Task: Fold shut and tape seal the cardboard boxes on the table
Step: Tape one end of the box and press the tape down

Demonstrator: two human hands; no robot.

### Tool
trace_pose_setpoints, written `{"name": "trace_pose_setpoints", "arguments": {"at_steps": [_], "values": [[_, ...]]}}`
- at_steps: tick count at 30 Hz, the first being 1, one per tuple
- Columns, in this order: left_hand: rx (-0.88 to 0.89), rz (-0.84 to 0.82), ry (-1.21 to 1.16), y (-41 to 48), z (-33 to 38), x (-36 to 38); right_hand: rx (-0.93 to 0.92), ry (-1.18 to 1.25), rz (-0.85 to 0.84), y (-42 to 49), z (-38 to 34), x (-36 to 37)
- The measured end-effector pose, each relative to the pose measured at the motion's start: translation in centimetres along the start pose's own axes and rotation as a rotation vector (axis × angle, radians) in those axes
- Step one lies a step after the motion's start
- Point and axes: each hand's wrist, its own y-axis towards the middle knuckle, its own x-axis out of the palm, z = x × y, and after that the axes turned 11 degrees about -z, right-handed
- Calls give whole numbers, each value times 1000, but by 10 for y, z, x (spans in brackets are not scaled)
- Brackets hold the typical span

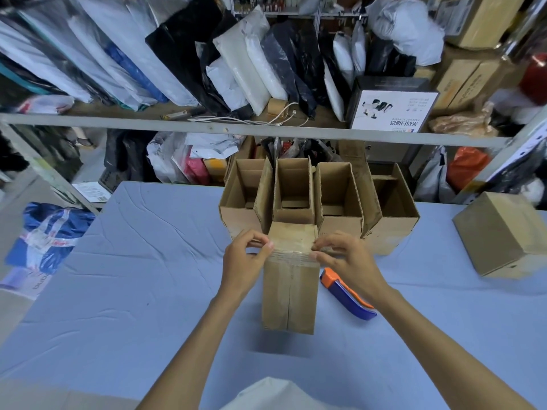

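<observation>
A: Where's the small cardboard box [291, 294] sitting?
B: Between the hands, being held off the blue table cloth [148, 261] — shadow underneath. Both left hand [247, 257] and right hand [346, 258] are pinching the clear tape strip [291, 255] at its far edge, probably pulling it flat over the seam.
A: Anything hidden?
B: Right forearm is covering part of the orange-blue tape tool [340, 287] beside that wrist. The open boxes [296, 196] are waiting beyond the fingertips — contents unclear.

Open boxes [319, 196] block behind; tape dispenser [344, 292] crowds right.
</observation>
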Motion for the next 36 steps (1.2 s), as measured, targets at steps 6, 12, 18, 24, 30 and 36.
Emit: {"name": "trace_pose_setpoints", "arguments": {"at_steps": [6,12,18,24,30,36], "values": [[-60,-45,-31,6,1,1,64,78,40,6,-6,1],[-73,-63,-23,7,2,0,140,224,83,6,-8,6],[-81,-69,-25,8,1,1,210,297,88,11,-11,9],[-98,-50,24,9,1,0,283,246,146,15,-7,17],[-176,-28,-142,12,4,5,344,240,113,18,-16,13],[-366,-94,-412,21,19,-2,615,550,85,38,-15,8]]}}
